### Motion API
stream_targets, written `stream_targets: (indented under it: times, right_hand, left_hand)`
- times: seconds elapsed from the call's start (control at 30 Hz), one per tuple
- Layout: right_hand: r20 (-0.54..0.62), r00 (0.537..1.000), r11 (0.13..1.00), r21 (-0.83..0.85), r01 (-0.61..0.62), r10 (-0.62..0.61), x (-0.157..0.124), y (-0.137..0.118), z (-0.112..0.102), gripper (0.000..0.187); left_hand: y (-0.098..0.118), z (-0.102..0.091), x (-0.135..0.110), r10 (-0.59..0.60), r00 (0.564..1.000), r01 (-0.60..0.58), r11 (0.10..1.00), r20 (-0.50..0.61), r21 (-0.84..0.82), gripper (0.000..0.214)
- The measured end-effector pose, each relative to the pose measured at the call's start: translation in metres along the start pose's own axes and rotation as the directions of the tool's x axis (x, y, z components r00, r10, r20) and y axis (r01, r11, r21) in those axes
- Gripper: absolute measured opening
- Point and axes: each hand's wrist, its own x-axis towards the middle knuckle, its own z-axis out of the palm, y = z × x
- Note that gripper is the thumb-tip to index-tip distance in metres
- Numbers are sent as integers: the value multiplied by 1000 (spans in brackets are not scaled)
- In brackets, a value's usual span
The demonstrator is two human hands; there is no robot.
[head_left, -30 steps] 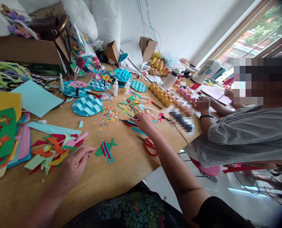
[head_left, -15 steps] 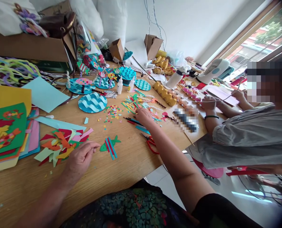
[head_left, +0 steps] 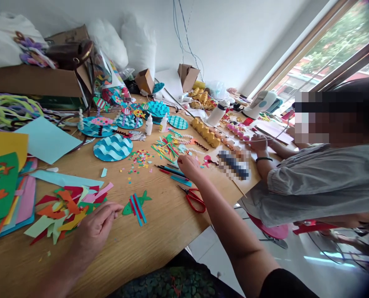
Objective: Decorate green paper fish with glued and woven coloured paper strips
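Note:
My left hand [head_left: 95, 229] rests on the wooden table [head_left: 159, 225], fingers loosely curled and held together, fingertips beside a green paper fish [head_left: 136, 203] with red and blue stripes. Just left of it lies a heap of coloured paper scraps [head_left: 64, 207]. My right hand [head_left: 187, 164] reaches far across the table to the edge of a pile of thin paper strips [head_left: 167, 148], fingers pinched; what they hold is hidden. Several loose strips [head_left: 172, 171] lie under that hand, and red-handled scissors [head_left: 194, 199] lie by my forearm.
Blue wavy paper discs [head_left: 112, 147], glue bottles [head_left: 149, 124], confetti [head_left: 140, 158], foam sheets [head_left: 4, 182] and cardboard boxes [head_left: 145, 80] crowd the table. Another person in a grey shirt [head_left: 321, 182] sits at the right edge, hands [head_left: 259, 142] among yellow and pink craft pieces.
My right hand shifted slightly along the strip pile; my left hand stayed beside the fish. The camera view swung a little.

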Motion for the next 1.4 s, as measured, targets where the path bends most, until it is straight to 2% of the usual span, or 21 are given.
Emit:
stream_targets:
  times: [0.27, 0.33, 0.5, 0.57, 0.83, 1.1, 1.4]
  right_hand:
    - [-14, 996, 995, 37, -91, 92, -20, 40, -6, 30]
    - [-18, 998, 996, 59, -66, 67, -28, 39, -9, 29]
    - [20, 995, 986, 139, 96, -100, -40, 15, -10, 23]
    - [23, 994, 984, 143, 106, -110, -37, 9, -8, 23]
    - [-1, 1000, 998, 70, 2, -2, 0, 14, -12, 28]
    - [8, 1000, 999, 42, -31, 30, 50, 4, -12, 24]
    - [-15, 998, 997, 33, -66, 66, 83, 3, -9, 29]
  left_hand:
    - [-11, 1, -3, 34, 999, -34, 999, 12, 10, 17]
    - [-13, 3, -4, 29, 999, -29, 1000, 20, 5, 17]
    - [-14, 4, -4, 5, 999, -5, 1000, 34, -14, 19]
    - [-13, 2, -3, 0, 1000, 1, 1000, 25, -8, 19]
    - [-16, 2, -2, 71, 997, -70, 997, 12, -36, 15]
    - [-8, -2, 3, 118, 993, -118, 993, -28, -6, 15]
    - [-13, 0, 1, 92, 995, -93, 995, -32, -27, 16]
